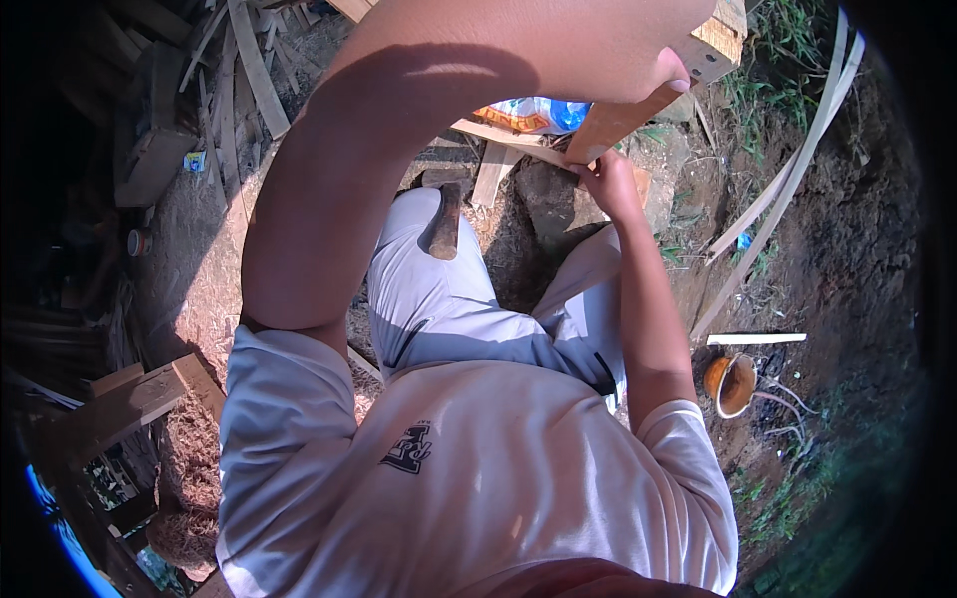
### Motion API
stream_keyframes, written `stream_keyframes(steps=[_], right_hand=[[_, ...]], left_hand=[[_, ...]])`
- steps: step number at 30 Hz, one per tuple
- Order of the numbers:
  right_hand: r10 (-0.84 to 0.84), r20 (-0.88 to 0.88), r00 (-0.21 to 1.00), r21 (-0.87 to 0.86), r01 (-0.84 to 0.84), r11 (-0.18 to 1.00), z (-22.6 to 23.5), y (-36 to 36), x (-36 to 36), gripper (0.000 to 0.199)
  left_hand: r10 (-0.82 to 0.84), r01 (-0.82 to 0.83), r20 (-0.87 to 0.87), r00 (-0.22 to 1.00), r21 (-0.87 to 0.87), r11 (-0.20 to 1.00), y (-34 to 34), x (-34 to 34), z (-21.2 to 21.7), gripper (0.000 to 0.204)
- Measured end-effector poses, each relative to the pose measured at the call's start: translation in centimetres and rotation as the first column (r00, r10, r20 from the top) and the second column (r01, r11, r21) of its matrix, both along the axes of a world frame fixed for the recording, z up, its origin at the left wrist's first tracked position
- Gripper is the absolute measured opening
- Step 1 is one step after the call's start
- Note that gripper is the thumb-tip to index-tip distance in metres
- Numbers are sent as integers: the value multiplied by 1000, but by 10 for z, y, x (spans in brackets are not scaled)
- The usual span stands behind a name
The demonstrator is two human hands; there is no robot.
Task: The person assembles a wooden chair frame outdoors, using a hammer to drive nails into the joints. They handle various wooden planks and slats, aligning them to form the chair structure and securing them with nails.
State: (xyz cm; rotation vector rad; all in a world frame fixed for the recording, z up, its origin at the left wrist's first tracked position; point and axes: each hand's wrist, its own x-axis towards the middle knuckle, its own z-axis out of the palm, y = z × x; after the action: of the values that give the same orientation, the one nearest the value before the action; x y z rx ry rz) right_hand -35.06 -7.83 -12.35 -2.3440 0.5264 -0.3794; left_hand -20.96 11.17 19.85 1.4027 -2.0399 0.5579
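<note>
— Closest to the lens is the person's left forearm, arching up across the top of the view; what is the left hand [638,75] doing?
— Its fingers are wrapped over the upper part of a wooden plank [648,105], clamped on it, with a fingertip showing at the plank's edge.
— And the right hand [608,184]?
— It grips the same plank at its lower end, fingers closed around the wood, just above a grey rock [553,204].
— So where does the plank sit?
— It slants from the upper right down toward the middle, held between both hands in front of the person's knees, tilted rather than flat.
— What lies around it?
— A hammer [446,224] rests on the left thigh of the pale trousers. Behind the plank is a crumpled plastic bag [533,113] in orange, white and blue. An orange bowl [733,384] stands on the dirt at the right, well apart from the hands, with a white stick [758,339] just above it. Scrap boards [239,80] are piled at the upper left, and sawdust covers the ground by them
</note>
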Motion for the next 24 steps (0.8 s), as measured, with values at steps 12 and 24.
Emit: stream_keyframes(steps=[12,24], right_hand=[[11,60,998,-80,-6,997,-51,-19,6,39],[5,74,997,-73,1,997,-62,-23,7,34]], left_hand=[[238,-239,32,971,248,939,32,-42,16,24],[362,-322,-27,932,397,860,25,-40,15,38]])
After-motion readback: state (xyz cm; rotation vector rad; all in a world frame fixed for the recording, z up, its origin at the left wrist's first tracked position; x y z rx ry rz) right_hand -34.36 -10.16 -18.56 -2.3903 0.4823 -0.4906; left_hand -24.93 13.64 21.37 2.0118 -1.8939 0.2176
